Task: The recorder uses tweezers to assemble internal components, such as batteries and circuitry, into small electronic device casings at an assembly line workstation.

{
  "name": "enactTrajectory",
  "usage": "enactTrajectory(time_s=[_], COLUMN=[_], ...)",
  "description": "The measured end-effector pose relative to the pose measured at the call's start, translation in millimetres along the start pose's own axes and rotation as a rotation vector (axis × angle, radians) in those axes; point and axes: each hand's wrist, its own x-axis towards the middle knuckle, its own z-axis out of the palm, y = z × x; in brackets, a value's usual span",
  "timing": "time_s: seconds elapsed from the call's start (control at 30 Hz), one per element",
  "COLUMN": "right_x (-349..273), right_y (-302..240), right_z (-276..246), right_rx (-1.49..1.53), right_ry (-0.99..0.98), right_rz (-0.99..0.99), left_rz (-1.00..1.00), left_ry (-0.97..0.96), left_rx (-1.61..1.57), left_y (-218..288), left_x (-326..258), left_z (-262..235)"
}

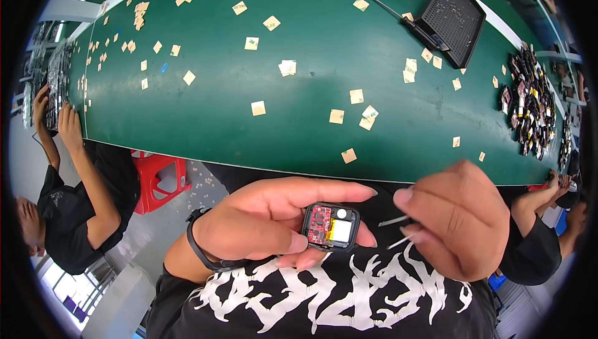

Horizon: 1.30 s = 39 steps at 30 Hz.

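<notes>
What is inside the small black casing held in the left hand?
The open black casing shows a red circuit board, a white round part and a pale flat cell. Whatever lies beneath these parts is covered.

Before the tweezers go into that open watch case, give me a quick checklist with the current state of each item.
1. Left hand grips the small black case firmly, thumb below, fingers above: ok.
2. Open side faces up, red circuit board and pale battery visible: ok.
3. Right hand holds the metal tweezers: ok.
4. Tweezer tips apart from the case, to its right: ok.
5. Tips empty or carrying a part: cannot tell.
6. Nearby people's hands away from the case: ok.
</notes>
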Motion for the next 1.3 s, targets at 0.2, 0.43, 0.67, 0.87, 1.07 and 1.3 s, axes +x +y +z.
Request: enactTrajectory(time_s=[0.2, 0.43, 0.67, 0.87, 1.07, 1.3], right_x=[8.7, 17.5, 15.9, 12.6, 10.6, 12.1], right_y=[-8.2, -12.2, -6.5, -5.8, -6.0, -16.7], right_z=[11.0, 25.0, 32.9, 38.6, 40.5, 45.0], right_rx=[-0.14, -0.232, -0.317, -0.273, -0.264, -0.269], right_ry=[0.053, 0.074, 0.097, 0.131, 0.152, 0.179], right_rz=[-0.192, -0.304, -0.463, -0.472, -0.451, -0.361], left_rz=[0.013, -0.029, -0.013, -0.074, -0.09, -0.023], left_ry=[0.094, 0.179, 0.124, 0.111, 0.083, 0.036], left_rx=[0.141, 0.259, 0.331, 0.254, 0.15, 0.087], left_y=[3.1, 5.7, 1.6, 6.0, 5.5, -3.6], left_x=[-2.8, -5.1, -9.4, -10.4, -9.3, -11.4], left_z=[12.1, 21.9, 17.4, 17.2, 16.2, 8.9])
